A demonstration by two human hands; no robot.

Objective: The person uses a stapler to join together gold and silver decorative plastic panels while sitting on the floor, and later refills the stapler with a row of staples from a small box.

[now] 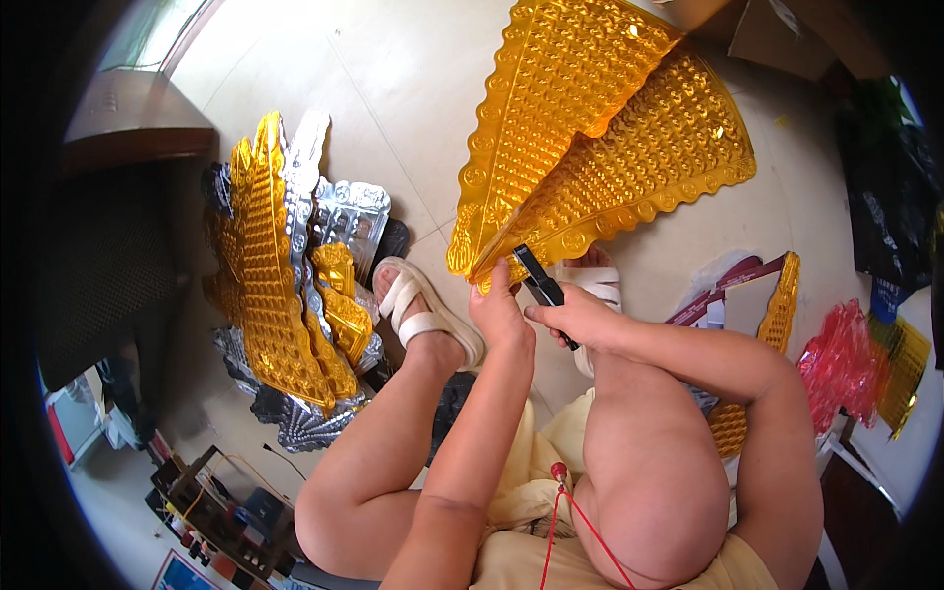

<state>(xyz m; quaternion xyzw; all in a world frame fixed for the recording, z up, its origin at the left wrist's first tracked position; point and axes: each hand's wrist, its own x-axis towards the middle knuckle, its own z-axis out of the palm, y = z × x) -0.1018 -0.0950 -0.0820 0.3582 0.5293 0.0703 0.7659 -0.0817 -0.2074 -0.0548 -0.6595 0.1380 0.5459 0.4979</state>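
Two fan-shaped gold embossed sheets (551, 108) with scalloped edges spread out ahead of me above the floor. They overlap and narrow toward me. My left hand (500, 310) is closed, pinching their narrow end. In my right hand (588, 320) is a black stapler (539, 275), its fingers wrapped round the handle. The front of the stapler is up against the narrow end, beside my left fingertips. Whether its jaws close over the sheets cannot be made out.
A stack of gold and silver embossed pieces (270, 285) stands on the floor at the left, near my sandal (423, 305). To the right lie a carton piece (742, 300), a red plastic bundle (841, 369) and black bags (880, 216). A dark wooden cabinet (138, 118) is at the far left.
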